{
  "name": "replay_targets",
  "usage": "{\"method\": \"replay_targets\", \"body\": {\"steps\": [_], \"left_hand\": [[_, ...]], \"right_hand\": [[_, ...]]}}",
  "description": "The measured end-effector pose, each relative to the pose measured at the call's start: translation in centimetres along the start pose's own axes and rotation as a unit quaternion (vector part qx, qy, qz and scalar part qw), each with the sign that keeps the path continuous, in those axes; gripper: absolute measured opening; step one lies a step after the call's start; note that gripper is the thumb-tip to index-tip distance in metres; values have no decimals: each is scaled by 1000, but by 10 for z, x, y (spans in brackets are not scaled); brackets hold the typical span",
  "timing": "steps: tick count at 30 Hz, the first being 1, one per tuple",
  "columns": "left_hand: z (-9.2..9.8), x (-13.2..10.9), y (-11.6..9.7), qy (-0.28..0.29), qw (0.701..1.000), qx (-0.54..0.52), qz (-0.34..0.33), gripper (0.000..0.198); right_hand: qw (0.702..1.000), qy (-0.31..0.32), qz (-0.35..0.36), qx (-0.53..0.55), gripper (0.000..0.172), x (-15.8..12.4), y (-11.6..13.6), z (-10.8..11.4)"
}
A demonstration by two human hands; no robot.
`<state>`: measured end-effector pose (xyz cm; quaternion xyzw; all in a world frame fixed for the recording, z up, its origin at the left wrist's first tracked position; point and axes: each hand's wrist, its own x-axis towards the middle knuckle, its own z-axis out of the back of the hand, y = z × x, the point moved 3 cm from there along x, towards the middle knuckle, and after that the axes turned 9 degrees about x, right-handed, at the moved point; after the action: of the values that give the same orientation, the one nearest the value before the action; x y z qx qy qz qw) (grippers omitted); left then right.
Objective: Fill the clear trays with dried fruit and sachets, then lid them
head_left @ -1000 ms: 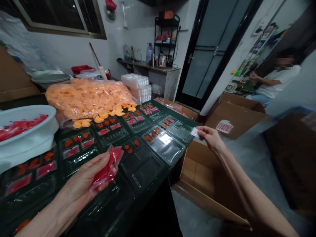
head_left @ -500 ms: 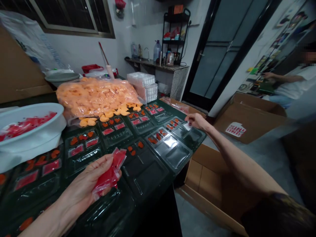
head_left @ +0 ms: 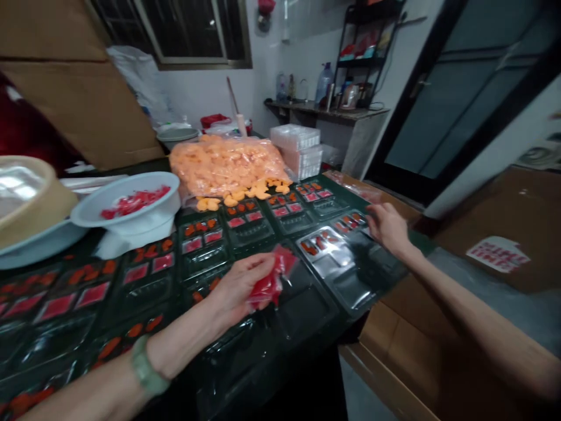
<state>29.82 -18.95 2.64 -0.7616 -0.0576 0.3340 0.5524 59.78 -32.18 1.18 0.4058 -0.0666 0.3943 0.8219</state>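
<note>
My left hand (head_left: 243,286) is closed round a bunch of small clear packets with red contents (head_left: 274,278), held above the dark trays. My right hand (head_left: 388,228) reaches to the far right tray (head_left: 379,251), its fingers pinched together. A small pale packet (head_left: 367,232) shows faintly at the fingertips, partly hidden and blurred. Between the hands lies a clear plastic tray (head_left: 339,269) with orange-red pieces (head_left: 318,242) in its upper compartments. Trays farther back hold orange-red pieces and two red packets (head_left: 287,209) each.
A pale blue basin (head_left: 127,222) of red packets stands at left. Behind the trays lies a big clear bag of orange pieces (head_left: 228,164), with stacked clear boxes (head_left: 298,149) beside it. Below the table's right edge is an open cardboard box (head_left: 394,345).
The view has swung left, so the table contents sit farther right and more of the left side shows. My left hand still holds the red packets; my right hand stays over the far right tray.
</note>
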Motion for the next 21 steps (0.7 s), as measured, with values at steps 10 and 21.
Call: {"method": "replay_targets", "body": {"steps": [10, 21], "left_hand": [[-37, 2, 3, 47, 997, 55, -26, 36], [-4, 0, 9, 28, 1000, 10, -5, 32]], "right_hand": [[868, 231, -76, 432, 25, -99, 137, -23], [970, 34, 81, 226, 20, -63, 53, 12]]}}
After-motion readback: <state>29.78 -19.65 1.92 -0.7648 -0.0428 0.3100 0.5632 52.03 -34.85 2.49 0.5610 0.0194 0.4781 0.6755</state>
